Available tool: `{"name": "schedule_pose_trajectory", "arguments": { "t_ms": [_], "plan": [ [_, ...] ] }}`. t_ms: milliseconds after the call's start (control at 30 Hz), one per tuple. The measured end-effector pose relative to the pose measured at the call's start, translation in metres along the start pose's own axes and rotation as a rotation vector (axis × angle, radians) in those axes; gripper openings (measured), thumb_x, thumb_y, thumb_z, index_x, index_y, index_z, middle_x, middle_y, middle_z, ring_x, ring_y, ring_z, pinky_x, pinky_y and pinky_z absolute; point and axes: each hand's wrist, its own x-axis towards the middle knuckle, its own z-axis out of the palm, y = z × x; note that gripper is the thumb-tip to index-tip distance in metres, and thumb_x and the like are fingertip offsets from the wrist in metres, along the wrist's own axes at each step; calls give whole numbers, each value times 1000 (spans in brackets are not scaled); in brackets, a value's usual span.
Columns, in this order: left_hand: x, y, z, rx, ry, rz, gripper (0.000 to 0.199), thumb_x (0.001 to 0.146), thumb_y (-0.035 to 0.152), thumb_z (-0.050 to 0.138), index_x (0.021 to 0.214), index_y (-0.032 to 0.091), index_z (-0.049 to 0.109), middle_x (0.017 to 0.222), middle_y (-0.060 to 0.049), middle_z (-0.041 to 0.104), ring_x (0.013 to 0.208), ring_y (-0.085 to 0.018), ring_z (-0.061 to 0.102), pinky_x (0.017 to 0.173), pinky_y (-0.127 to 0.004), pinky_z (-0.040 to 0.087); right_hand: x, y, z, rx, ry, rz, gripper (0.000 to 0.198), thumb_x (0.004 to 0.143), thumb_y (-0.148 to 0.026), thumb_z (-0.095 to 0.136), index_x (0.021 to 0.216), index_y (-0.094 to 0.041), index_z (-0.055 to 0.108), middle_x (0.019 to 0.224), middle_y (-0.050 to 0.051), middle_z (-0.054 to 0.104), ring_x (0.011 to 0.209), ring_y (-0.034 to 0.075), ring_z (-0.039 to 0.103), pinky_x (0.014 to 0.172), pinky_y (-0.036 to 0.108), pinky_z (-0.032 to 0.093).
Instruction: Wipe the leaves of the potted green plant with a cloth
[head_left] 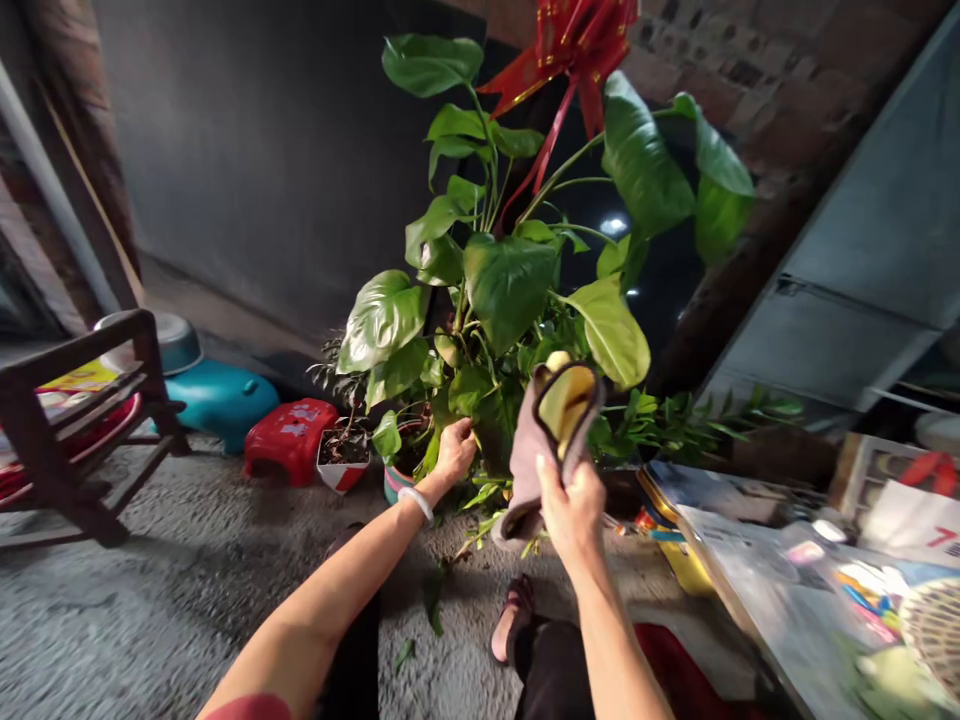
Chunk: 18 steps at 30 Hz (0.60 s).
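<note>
Forearms (615, 620): both reach forward from the bottom edge; a pale bracelet (417, 503) circles the left wrist.
Cloth (525, 470): held up in front of the plant (510, 285), folded over, pinkish-grey outside, yellow inside, with dark edging.
Right hand (574, 505): pinching the cloth, thumb on the near side.
Left hand (455, 450): fingers curled in among the low leaves; I cannot tell whether they pinch a stem or leaf.
Plant: just beyond both hands, rising well above them, with broad, glossy green leaves.
Bow (581, 50): red ribbon with gold edges, high above the right hand, tails hanging among the leaves.
Pot (394, 483): partly hidden, just left of the left hand.
Fallen leaf (433, 600): on the floor, below and between the hands.
Sandal (519, 592): on a foot below the cloth.
Farther left of the left hand: red-and-white planter (343, 468), red stool (289, 440), blue plastic animal shape (221, 395), wooden chair (75, 348).
Right of the right hand: table (720, 540) bearing a white bag (907, 525) and a woven basket (934, 625).
</note>
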Motion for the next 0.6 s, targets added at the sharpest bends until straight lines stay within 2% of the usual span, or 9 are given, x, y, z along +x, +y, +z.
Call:
{"name": "schedule_pose_trajectory", "arguments": {
  "t_ms": [100, 167, 300, 400, 467, 600],
  "plan": [
    [-3, 12, -1, -89, -116, -35, 25, 68, 41, 82, 69, 20, 68, 64, 0, 65, 68, -17, 62, 67, -27, 51, 9, 10, 36, -68, -126, 31, 42, 86, -40, 60, 114, -14, 79, 105, 20, 85, 101, 35, 81, 94, 46, 63],
    [-5, 19, -7, -148, -152, -103, 28, 69, 45, 83, 69, 20, 70, 65, -2, 68, 68, -18, 64, 66, -28, 52, 7, 17, 53, -65, -170, 39, 39, 87, -35, 61, 116, -16, 81, 108, 19, 86, 102, 33, 82, 94, 42, 63],
    [-12, 28, -15, -215, -95, -151, 39, 68, 56, 85, 75, 20, 73, 70, -3, 74, 70, -19, 68, 64, -27, 52, -4, 20, 65, -82, -267, 27, 40, 94, -33, 60, 124, -16, 80, 122, 20, 85, 114, 33, 81, 103, 42, 60],
    [-17, 32, -14, -141, 33, -133, 42, 56, 51, 92, 72, 19, 70, 65, -1, 71, 63, -17, 63, 59, -26, 47, -18, 25, 61, -103, -368, 72, 41, 97, -35, 59, 129, -16, 78, 125, 19, 84, 118, 32, 79, 106, 42, 59],
    [-19, 34, -13, -110, 68, -164, 41, 52, 48, 93, 69, 20, 67, 60, 0, 67, 59, -17, 60, 57, -27, 46, -32, 30, 51, -122, -441, 136, 38, 95, -37, 63, 120, -15, 81, 118, 19, 85, 115, 33, 80, 102, 42, 61],
    [-26, 41, -15, -77, -35, -204, 35, 53, 40, 92, 70, 19, 70, 57, 0, 65, 60, -20, 62, 56, -28, 46, -54, 33, 11, -114, -512, 206, 38, 89, -45, 66, 110, -19, 82, 113, 17, 84, 114, 33, 79, 99, 41, 62]
  ]
}}
